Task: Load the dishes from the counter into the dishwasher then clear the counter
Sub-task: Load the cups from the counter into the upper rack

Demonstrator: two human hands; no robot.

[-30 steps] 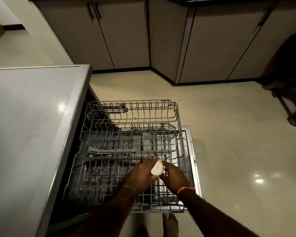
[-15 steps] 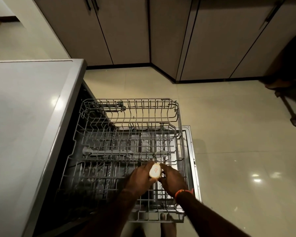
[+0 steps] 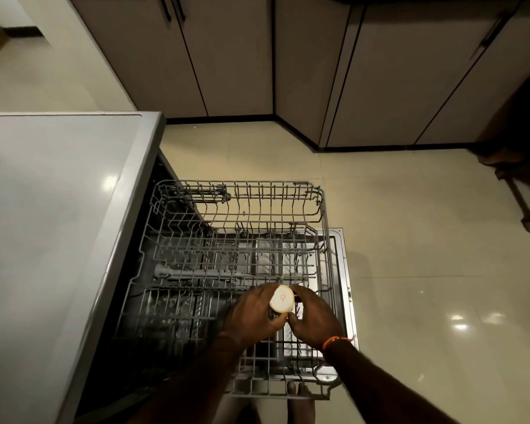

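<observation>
Item in hand: small pale round dish, probably a cup or small bowl, base up with red marks on it; held over the near right part of the upper rack, not yet seated.
Left hand: fingers curled round the dish's left side, taking most of the weight by the look of it.
Right hand: fingertips pinching the dish's right edge; orange thread band on the wrist. Likely there to steer and tip rather than carry.
Why held so: base up suits a mouth-down seat on the tines, so water would drain off; a judgement, mouth not visible.
Upper rack: grey wire, pulled fully out, no other dishes visible in it.
Lower rack: seen through the wires, partly in shadow; contents hard to tell.
Dishwasher door: dropped flat under the racks, right rim showing.
Counter: grey top at left; only a bare part in frame.
Surroundings: pale tiled floor, beige cabinets beyond, bare toes at bottom edge.
Stage: loading under way, probably early; counter clearing not started.
Next need: lowering between tines without catching the rim.
Risk: small dish tipping through wide wire gaps.
</observation>
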